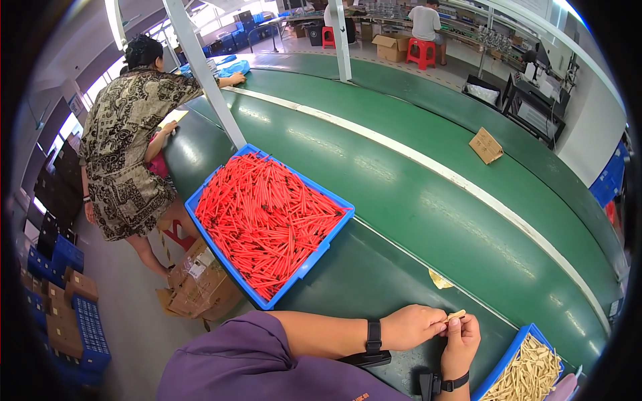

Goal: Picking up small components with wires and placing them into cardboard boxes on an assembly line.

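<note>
Frame's lower right: left hand (412,327) and right hand (461,339) pinch 1 tan piece (457,315); slackened fingers could drop it.

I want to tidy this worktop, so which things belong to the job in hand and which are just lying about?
Seemingly in the job:
beige piece, held between left hand and right hand
blue bin of beige pieces
blue bin of red sticks, probably

Apparently lying about:
folded cardboard piece
yellowish scrap

A head-worn fisheye looks down across the near bench (364,271), hard to read toward the edges.
</note>
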A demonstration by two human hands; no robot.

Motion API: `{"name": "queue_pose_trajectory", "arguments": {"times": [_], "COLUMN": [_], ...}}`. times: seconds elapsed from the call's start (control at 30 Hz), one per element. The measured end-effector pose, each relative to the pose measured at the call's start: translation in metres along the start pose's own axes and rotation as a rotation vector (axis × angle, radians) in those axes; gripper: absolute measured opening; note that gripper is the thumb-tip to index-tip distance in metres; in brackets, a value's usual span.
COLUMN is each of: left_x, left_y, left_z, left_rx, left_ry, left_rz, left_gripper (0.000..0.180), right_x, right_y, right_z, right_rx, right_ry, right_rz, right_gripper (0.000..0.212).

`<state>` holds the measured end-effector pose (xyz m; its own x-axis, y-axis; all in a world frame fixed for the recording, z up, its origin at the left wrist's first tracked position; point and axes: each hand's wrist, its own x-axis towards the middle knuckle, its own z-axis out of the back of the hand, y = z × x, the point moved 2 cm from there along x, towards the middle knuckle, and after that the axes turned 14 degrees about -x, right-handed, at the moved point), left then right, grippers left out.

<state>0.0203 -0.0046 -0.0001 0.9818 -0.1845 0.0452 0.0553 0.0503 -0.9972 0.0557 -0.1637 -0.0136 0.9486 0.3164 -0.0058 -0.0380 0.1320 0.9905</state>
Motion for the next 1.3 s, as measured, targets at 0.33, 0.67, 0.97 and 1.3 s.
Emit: {"name": "queue_pose_trajectory", "arguments": {"times": [0.33, 0.67, 0.97, 1.3], "left_x": [0.0004, 0.0007, -0.0007, 0.0000], "left_y": [-0.0002, -0.0024, 0.0005, -0.0003], "left_z": [-0.0002, 0.0009, -0.0005, 0.0005], "left_rx": [-0.006, -0.004, -0.010, 0.005], "left_ry": [-0.015, 0.003, 0.001, 0.003], "left_rz": [-0.013, 0.048, 0.024, 0.023], "left_gripper": [0.022, 0.020, 0.019, 0.020], "right_x": [0.0002, 0.0002, -0.0002, 0.0000], "right_y": [0.0028, 0.0038, 0.0005, 0.0005], "right_z": [-0.0011, -0.0021, -0.0007, -0.0007], "right_rx": [-0.011, -0.038, -0.066, -0.051], "right_ry": [-0.008, -0.006, -0.010, -0.010], "right_rz": [-0.003, 0.015, 0.020, 0.007], "right_gripper": [0.011, 0.015, 0.015, 0.014]}}
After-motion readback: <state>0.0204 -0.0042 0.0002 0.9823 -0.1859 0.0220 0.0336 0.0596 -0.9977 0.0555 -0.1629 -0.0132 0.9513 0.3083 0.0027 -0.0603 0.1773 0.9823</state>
